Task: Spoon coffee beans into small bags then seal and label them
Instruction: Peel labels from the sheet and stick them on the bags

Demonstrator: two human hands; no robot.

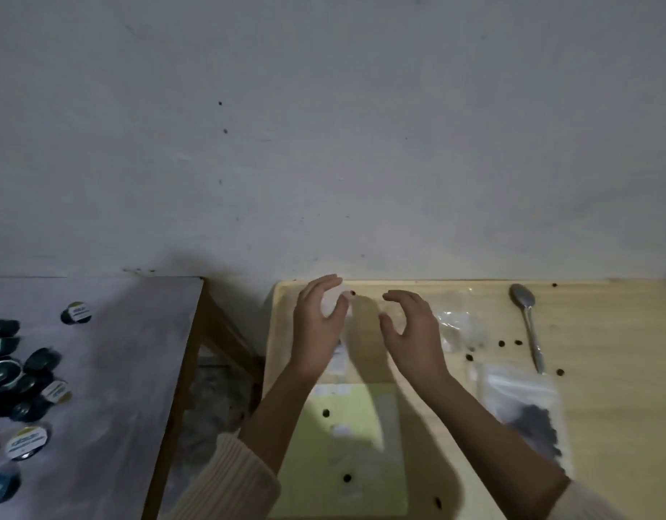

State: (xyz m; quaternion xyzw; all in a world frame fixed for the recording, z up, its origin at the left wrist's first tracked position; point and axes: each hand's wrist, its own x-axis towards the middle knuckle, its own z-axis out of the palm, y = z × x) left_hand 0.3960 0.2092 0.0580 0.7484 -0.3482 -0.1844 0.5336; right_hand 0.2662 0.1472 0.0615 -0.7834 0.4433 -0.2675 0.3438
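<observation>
Both hands are raised over the table (605, 369) at its far edge. Left hand (318, 320): fingers curved, a pale scrap (332, 308) showing between thumb and fingers, grip unclear. Right hand (412, 326): fingers loosely curved, holding nothing. Spoon (528, 320) lies by the far edge. Bag of beans (526, 414) lies flat nearer, just beside the handle tip. Loose beans (502, 343) are scattered.

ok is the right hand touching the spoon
Apart. The head view shows bare table and a clear bag between the right hand and the spoon.
</observation>
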